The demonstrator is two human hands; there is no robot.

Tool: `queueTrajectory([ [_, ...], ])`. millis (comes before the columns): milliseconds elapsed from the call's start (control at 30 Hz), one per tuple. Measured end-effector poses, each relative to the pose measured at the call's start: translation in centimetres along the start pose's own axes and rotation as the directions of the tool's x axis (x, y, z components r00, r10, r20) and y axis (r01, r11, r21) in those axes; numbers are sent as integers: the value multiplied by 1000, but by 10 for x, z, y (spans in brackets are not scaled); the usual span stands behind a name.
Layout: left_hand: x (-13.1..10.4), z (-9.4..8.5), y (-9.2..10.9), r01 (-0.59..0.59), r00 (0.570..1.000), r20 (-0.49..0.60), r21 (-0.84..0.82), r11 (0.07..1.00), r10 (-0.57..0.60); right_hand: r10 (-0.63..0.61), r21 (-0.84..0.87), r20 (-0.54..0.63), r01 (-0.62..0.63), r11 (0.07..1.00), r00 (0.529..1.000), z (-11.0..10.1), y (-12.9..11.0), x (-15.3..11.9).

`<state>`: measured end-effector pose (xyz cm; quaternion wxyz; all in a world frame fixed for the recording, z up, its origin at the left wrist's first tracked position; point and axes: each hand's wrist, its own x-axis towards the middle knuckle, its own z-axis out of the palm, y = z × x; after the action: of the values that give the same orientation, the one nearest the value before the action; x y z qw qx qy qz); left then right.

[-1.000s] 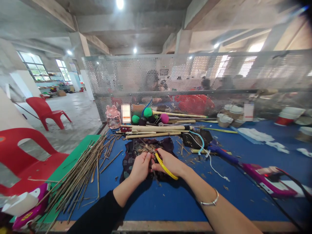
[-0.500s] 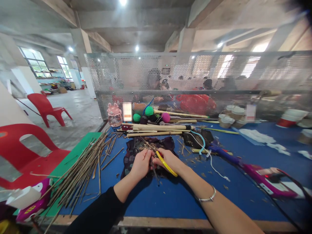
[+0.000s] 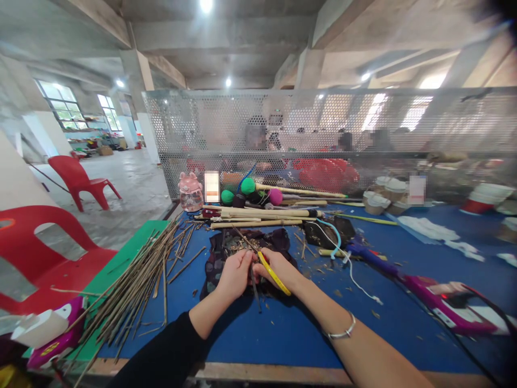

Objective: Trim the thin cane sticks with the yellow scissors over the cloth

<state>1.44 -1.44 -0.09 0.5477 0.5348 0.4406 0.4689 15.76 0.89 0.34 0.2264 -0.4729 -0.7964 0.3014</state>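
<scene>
My left hand (image 3: 237,274) is closed on a thin dark twig (image 3: 256,295), whose lower end points down toward me. Right beside it, my right hand (image 3: 275,269) is closed around a tool with a yellow handle (image 3: 273,274); its narrow dark blade runs up and left over the cloth. Both hands nearly touch, above a dark patterned cloth (image 3: 214,264) strewn with brown shavings (image 3: 242,245). The fingertips partly hide the twig's upper part.
A pile of thin sticks (image 3: 133,285) lies at left, over a green board (image 3: 151,229). Behind the cloth are pale rods (image 3: 266,213), yarn balls (image 3: 247,186) and a pink bottle (image 3: 190,191). A purple tool (image 3: 440,302) with a cable lies right.
The twig's lower end has shifted slightly down and left, and more of it shows below my fingers. The yellow handle has moved slightly left with my right hand.
</scene>
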Motion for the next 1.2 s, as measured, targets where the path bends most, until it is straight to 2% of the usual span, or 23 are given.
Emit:
queueTrajectory([
  [100, 0, -1, 1, -23, 999, -34, 30, 999, 24, -3, -57, -51, 0, 998, 999, 0, 0, 2],
  [200, 1, -2, 1, -97, 991, -82, 75, 993, 103, 26, -162, -113, -44, 986, 993, -3, 0, 2],
  [300, 1, -3, 0, -119, 988, -92, 96, 988, 128, 32, -221, -123, -59, 974, 992, -5, -1, 0],
  [500, 1, -4, 1, -170, 973, -124, 197, 966, 196, 28, -132, -78, -38, 990, 997, -9, -6, -5],
  [667, 0, -5, 4, -239, 952, -125, 271, 933, 280, 10, -133, -103, -23, 991, 995, -7, -5, -4],
  [900, 0, -6, 4, -162, 978, -94, 233, 959, 189, 65, -141, -110, -80, 987, 992, -4, 1, -1],
  [1200, 1, -8, 4, -253, 951, -85, 329, 910, 296, 20, -114, -135, -35, 993, 991, 0, -1, -2],
])
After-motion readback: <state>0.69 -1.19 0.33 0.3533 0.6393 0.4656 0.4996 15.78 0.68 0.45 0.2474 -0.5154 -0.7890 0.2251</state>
